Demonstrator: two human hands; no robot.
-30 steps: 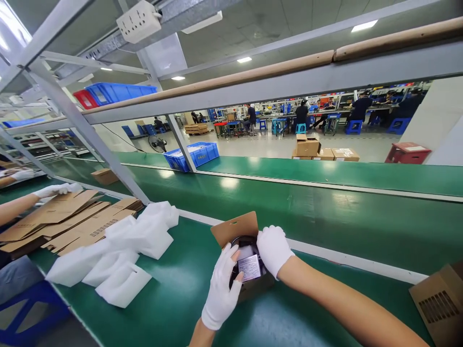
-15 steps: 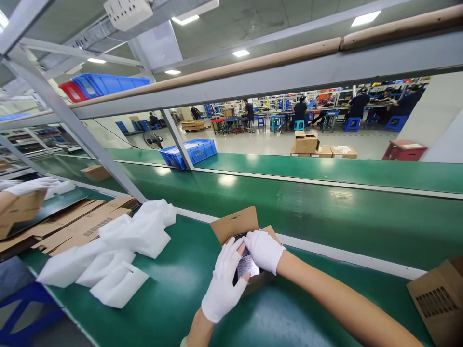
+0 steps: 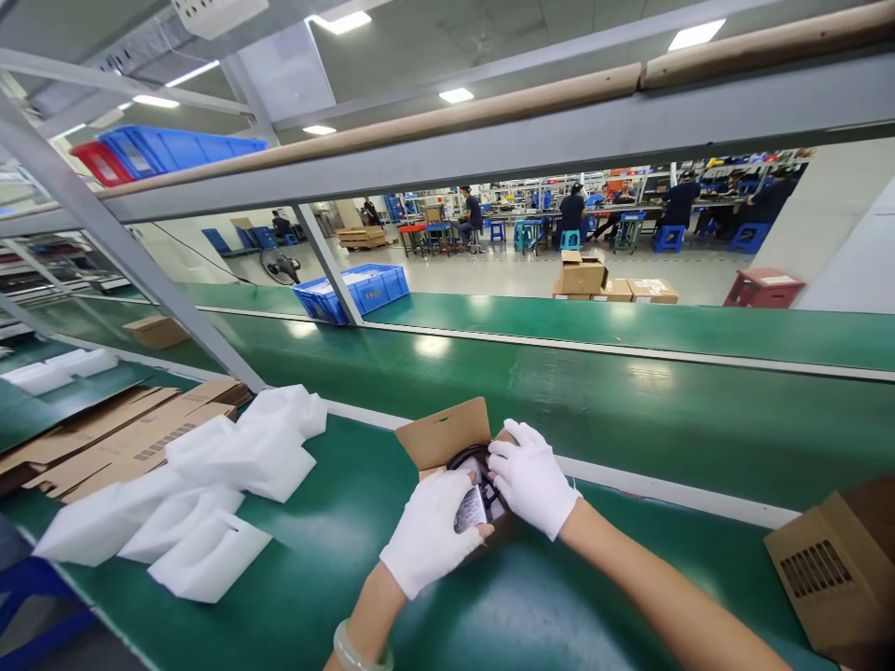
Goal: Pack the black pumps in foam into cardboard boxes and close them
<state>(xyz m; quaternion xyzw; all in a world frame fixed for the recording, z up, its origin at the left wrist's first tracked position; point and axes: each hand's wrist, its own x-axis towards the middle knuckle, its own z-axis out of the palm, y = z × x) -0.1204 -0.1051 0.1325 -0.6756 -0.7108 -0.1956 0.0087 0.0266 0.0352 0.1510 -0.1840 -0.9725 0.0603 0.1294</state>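
A small open cardboard box stands on the green work surface, its lid flap raised at the back. Inside lie a black round-edged item, partly hidden, and a silvery printed label or packet. My left hand, in a white glove with bare thumb and fingertip showing, is closed around the box's left side, fingers over the rim. Gloved as well, my right hand is at the opposite rim, its bent fingers on either side of the right side flap.
White foam pieces and flattened cardboard boxes lie to the left. Another cardboard box is at the right edge. Behind runs a green conveyor belt with a blue crate beyond it. A metal post rises at left.
My right hand has shifted from over the box's middle to its right rim, uncovering more of the black item. At far left, a co-worker's gloved hands and box have left the view.
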